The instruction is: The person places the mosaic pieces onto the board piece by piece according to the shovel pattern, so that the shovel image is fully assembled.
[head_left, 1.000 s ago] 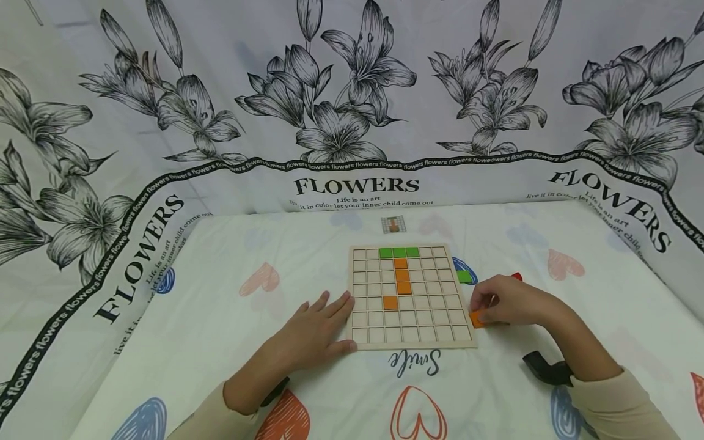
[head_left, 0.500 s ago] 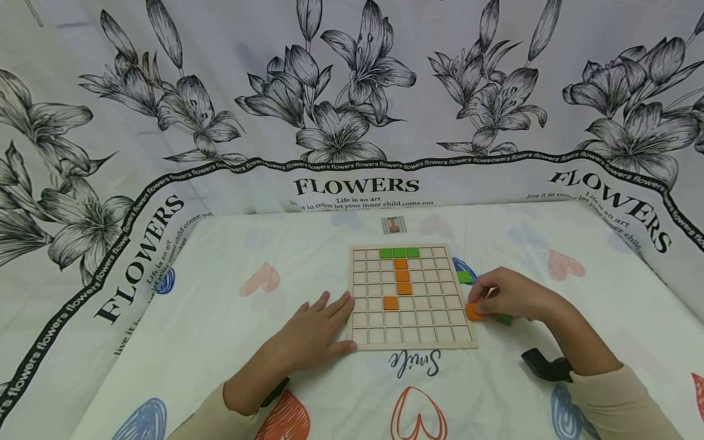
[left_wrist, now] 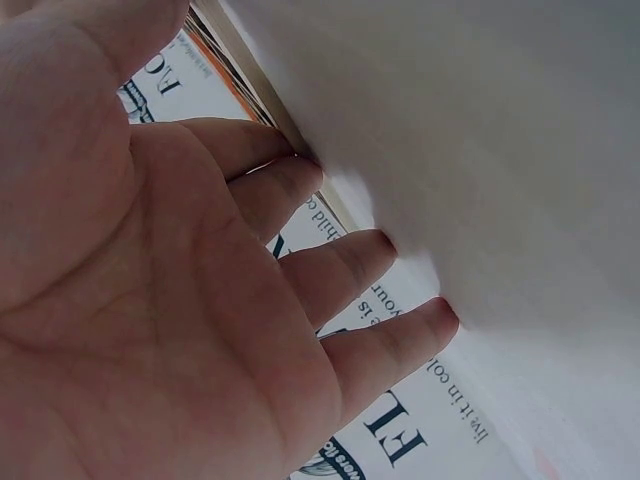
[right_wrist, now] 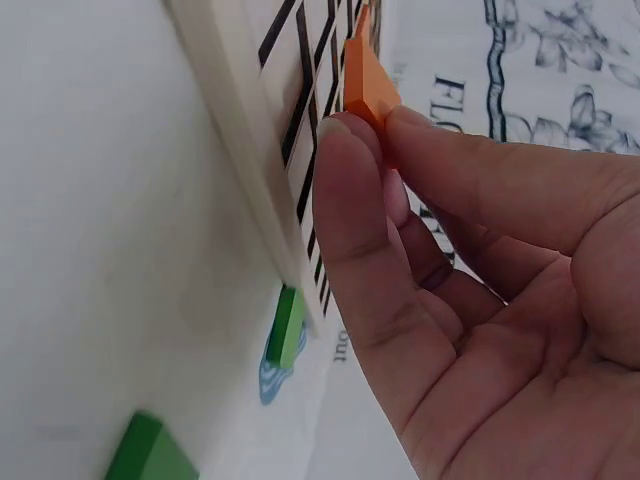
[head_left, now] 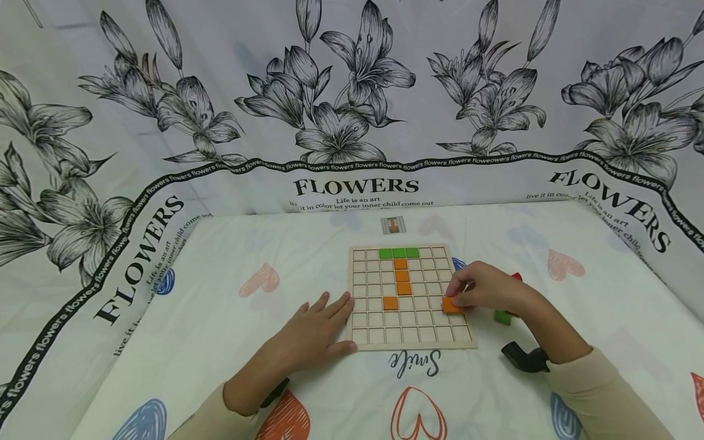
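Observation:
A wooden grid board (head_left: pixel 379 335) lies on the cloth, with a row of green tiles (head_left: pixel 398 253) at its far edge. Below that row runs a column of orange tiles (head_left: pixel 403 275), and a single orange tile (head_left: pixel 390 303) sits lower left of it. My right hand (head_left: pixel 486 287) pinches an orange square tile (right_wrist: pixel 368 85) between thumb and fingertips over the board's right side. My left hand (head_left: pixel 310 336) lies with spread fingers at the board's left edge; in the left wrist view its palm (left_wrist: pixel 190 300) shows, fingertips against the board's side and cloth.
To the right of the board lie a green tile (head_left: pixel 502 316) and a partly hidden red tile (head_left: pixel 517 277). Another green tile (right_wrist: pixel 287 328) shows beside the board's edge in the right wrist view. A small pattern card (head_left: pixel 393 225) lies beyond the board.
My right hand has brought the orange tile leftward from beside the board to above its right columns. The left hand has stayed in place.

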Tool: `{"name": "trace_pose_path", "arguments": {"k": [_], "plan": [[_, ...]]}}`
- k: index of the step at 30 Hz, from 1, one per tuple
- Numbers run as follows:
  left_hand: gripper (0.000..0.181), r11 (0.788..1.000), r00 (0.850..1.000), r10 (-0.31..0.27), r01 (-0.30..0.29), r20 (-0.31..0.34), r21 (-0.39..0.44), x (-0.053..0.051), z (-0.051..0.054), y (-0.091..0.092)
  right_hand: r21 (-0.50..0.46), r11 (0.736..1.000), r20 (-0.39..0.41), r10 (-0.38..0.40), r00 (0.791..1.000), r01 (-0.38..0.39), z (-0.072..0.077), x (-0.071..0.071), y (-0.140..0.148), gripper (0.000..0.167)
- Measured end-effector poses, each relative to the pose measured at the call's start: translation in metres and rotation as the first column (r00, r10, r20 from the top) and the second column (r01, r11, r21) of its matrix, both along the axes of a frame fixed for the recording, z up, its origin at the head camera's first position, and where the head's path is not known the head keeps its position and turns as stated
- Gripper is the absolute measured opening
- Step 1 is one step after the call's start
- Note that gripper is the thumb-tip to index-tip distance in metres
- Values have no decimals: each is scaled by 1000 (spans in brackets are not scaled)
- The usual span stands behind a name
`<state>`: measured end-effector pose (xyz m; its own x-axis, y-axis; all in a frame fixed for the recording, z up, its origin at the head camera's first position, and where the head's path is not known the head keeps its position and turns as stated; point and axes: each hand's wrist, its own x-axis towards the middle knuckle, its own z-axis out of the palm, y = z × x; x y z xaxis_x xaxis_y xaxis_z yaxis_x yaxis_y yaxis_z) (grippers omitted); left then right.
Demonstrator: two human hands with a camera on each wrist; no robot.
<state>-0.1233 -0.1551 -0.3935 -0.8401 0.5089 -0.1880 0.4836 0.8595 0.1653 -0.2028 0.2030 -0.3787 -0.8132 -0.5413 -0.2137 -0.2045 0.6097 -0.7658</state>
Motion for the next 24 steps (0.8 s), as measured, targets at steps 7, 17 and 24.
{"name": "trace_pose_path", "arguments": {"k": [7, 17, 24], "plan": [[80, 1000, 1000, 4, -4, 1, 4, 0, 0, 0, 26, 999, -23, 28, 999, -27, 0, -6, -16, 4], [80, 1000, 1000, 1, -1, 0, 3, 0, 0, 0, 41, 999, 10, -24, 1000, 24, -1, -11, -42, 8], [80, 1000, 1000, 5, -5, 5, 2, 1, 2, 1, 57, 998, -62, -22, 998, 26, -4, -13, -59, 7]]}}
